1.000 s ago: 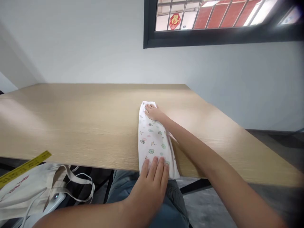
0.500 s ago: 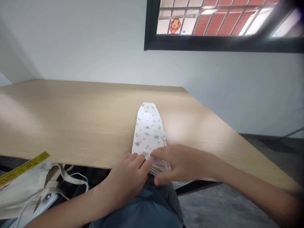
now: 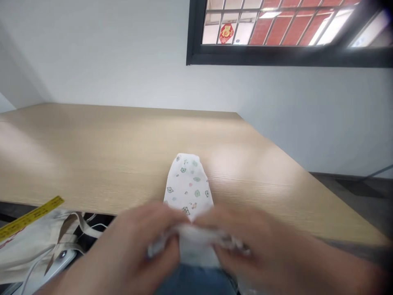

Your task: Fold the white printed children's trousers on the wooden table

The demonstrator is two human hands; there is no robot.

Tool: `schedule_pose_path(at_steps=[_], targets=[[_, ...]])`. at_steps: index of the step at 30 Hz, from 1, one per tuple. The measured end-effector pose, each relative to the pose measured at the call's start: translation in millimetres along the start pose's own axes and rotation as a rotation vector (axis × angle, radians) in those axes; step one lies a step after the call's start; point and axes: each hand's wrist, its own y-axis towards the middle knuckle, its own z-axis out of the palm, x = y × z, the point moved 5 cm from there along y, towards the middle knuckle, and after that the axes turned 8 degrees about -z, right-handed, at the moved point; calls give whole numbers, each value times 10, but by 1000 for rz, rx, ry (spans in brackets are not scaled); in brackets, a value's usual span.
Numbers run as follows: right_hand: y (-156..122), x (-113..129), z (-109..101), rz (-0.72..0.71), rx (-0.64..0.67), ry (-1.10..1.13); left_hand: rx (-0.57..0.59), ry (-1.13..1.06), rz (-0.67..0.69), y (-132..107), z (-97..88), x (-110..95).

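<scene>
A folded white cloth (image 3: 188,184) with small printed animals and leaves in green, grey and pink lies with its narrow far end on the table (image 3: 107,159). Its near end is raised at the table's front edge and hangs in front of my lap. My left hand (image 3: 144,237) is closed on the left side of that near end, thumb below and fingers above. On the right side my right hand (image 3: 248,233) grips it in the same way. Motion blurs both hands and the gripped part, so its folds cannot be made out.
A yellow measuring strip (image 3: 33,217) sticks out at the left, over a cream cloth bag (image 3: 27,250) with straps and a white device (image 3: 59,266) beside it. Behind the table stands a pale wall (image 3: 107,53) with a dark-framed barred window (image 3: 260,55).
The cloth has slid toward me, and its near end has come up off the table edge. My right hand has closed on it, and both hands have moved nearer to me.
</scene>
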Motion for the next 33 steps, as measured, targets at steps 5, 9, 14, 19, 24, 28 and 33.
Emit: schedule_pose_path(at_steps=[5, 9, 14, 19, 24, 28, 33], targets=[[576, -810, -372, 76, -98, -89, -70, 143, -169, 1044, -101, 355], [851, -1531, -316, 231, -68, -121, 23, 266, -238, 1713, 211, 783], [840, -1934, -150, 345, 35, -212, 88, 315, -219, 1839, 558, 1163], [726, -1649, -116, 124, -154, -523, -9, 341, -122, 1651, 468, 1026], [447, -1145, 393, -100, -2, -417, 301, 137, 179, 1259, 793, 659], [241, -909, 641, -80, 12, -431, 402, 244, 288, 1245, 1014, 695], [129, -738, 724, -98, 68, -408, 267, 403, 215, 1824, 909, 958]])
